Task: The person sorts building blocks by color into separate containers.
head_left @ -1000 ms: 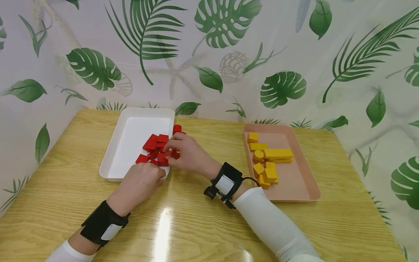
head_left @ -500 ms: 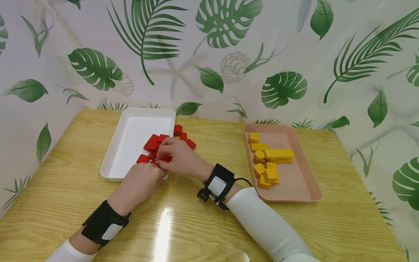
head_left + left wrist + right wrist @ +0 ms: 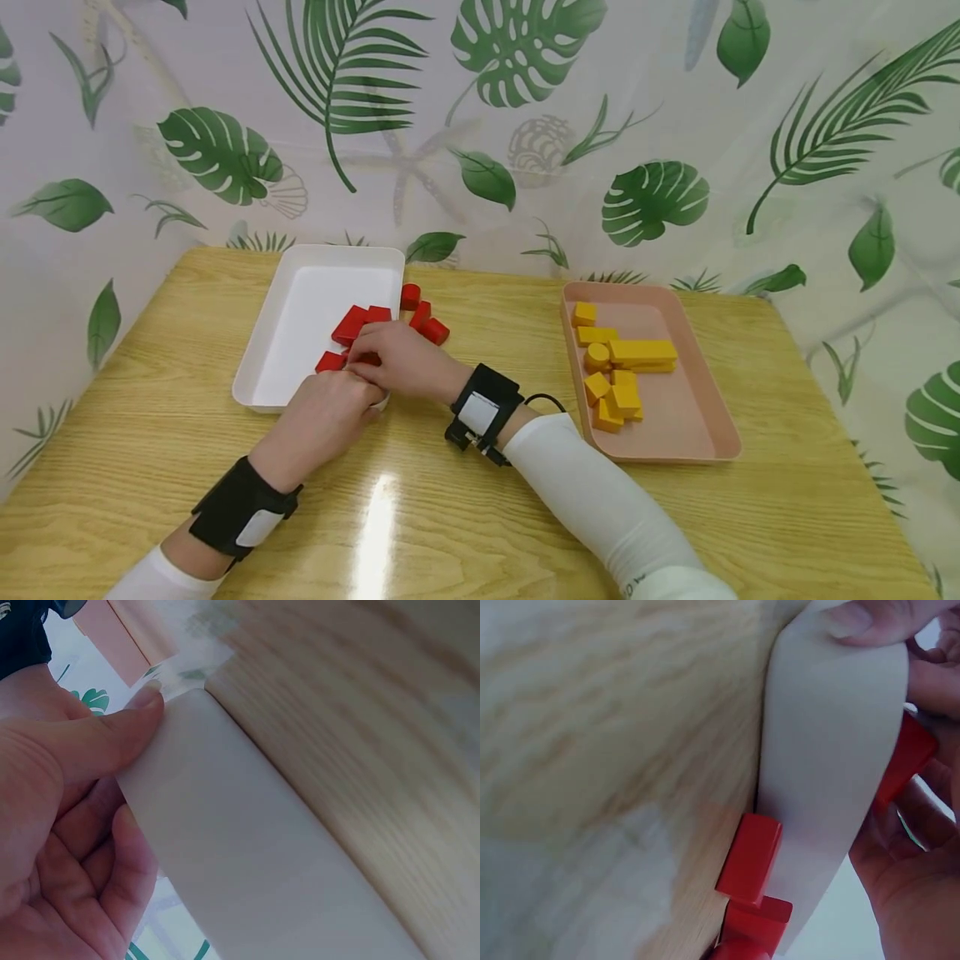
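Observation:
At the near edge of the white tray [image 3: 300, 312] my left hand [image 3: 318, 417] grips the rim. The left wrist view shows its thumb [image 3: 124, 739] against the outer wall, its fingers curled on the other side. My right hand [image 3: 401, 358] reaches over the tray's near right corner, beside the left knuckles. In the right wrist view its curled fingers hold a tilted red block [image 3: 909, 759] just above the rim; part of their grip is hidden. Several red blocks [image 3: 350, 327] lie in the tray, partly covered by the hands.
Outside the tray's right wall, a red cylinder [image 3: 410, 296] and other red blocks [image 3: 435, 332] rest on the wooden table [image 3: 480, 517]. A pink tray [image 3: 686, 421] on the right holds several yellow blocks [image 3: 642, 352]. Leaf-patterned cloth [image 3: 495, 75] hangs behind.
My right hand has moved left, from the tray's right rim to over the blocks beside my left hand, uncovering red pieces on the table. The left hand keeps its hold.

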### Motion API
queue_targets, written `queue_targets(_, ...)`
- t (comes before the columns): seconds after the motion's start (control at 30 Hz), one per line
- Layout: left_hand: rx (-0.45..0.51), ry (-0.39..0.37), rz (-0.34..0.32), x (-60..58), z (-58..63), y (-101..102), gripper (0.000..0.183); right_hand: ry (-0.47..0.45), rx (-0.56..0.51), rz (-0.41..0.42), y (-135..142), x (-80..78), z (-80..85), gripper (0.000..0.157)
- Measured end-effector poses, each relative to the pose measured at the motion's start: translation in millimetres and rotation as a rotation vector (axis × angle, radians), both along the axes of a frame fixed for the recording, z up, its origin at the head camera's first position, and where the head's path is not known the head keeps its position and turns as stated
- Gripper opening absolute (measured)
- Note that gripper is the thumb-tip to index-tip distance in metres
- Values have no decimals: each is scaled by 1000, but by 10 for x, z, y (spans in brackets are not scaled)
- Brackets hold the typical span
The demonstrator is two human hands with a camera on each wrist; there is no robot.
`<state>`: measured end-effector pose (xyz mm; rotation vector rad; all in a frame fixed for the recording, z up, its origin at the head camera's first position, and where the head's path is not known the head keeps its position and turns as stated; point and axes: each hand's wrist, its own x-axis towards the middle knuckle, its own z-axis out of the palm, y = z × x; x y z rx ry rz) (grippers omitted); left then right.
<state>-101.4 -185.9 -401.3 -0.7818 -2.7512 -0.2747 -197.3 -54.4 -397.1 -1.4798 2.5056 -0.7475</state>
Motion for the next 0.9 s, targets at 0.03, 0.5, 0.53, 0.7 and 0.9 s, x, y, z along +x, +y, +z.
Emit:
queue_targets(0.03,2,-2,0,-1,1,1,11,4,9,8,-6,-6,-3,12)
queue_targets(0.5,-8,-16,6,-2,-19,-9,18,48,42,31,-2,-19,-56,19)
queue_targets(0.53,-7,-22,8,-2,-19,-8,18,38,25,22,11,-18,-55,19)
queue_targets(0.7,-10,-50,19,-8,-2,4,11,2,-98,-71,167,-100,-47,17)
queue_targets(0.9,-27,-108,44,-18,29,11,10,12,-44,-306,436,-296,-31,21)
